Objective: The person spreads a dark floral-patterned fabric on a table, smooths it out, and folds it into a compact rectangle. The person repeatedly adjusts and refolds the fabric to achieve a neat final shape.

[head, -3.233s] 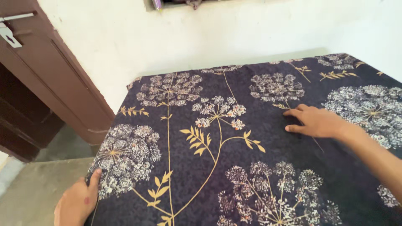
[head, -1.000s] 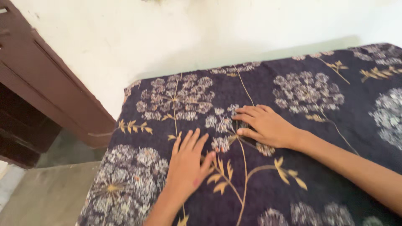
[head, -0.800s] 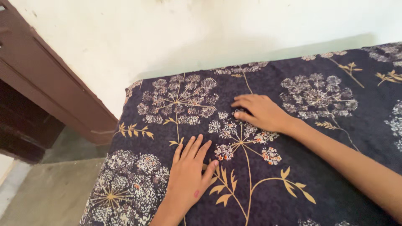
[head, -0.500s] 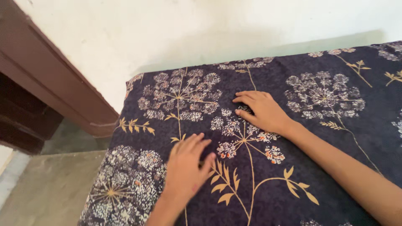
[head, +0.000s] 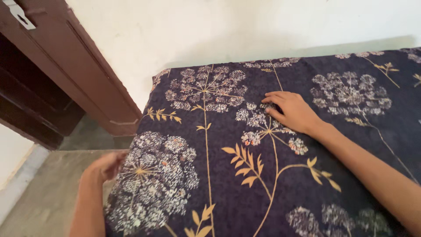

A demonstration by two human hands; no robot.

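1. Right hand (head: pixel 293 112) lies flat with fingers spread on the dark flowered sheet (head: pixel 245 175); cloth under and past its fingertips looks smooth
2. Left hand (head: pixel 107 166), blurred, at the sheet's side edge; grip unclear
3. Smoothing seems mostly done; that edge is left

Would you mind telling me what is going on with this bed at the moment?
A person is working on a dark navy bedsheet printed with white flower heads and golden leaves, which covers the bed beside a white wall. The right hand lies flat, palm down, on the sheet near its middle. The left hand is at the sheet's left edge, blurred, so whether it grips the cloth cannot be told. A brown wooden door stands to the left.
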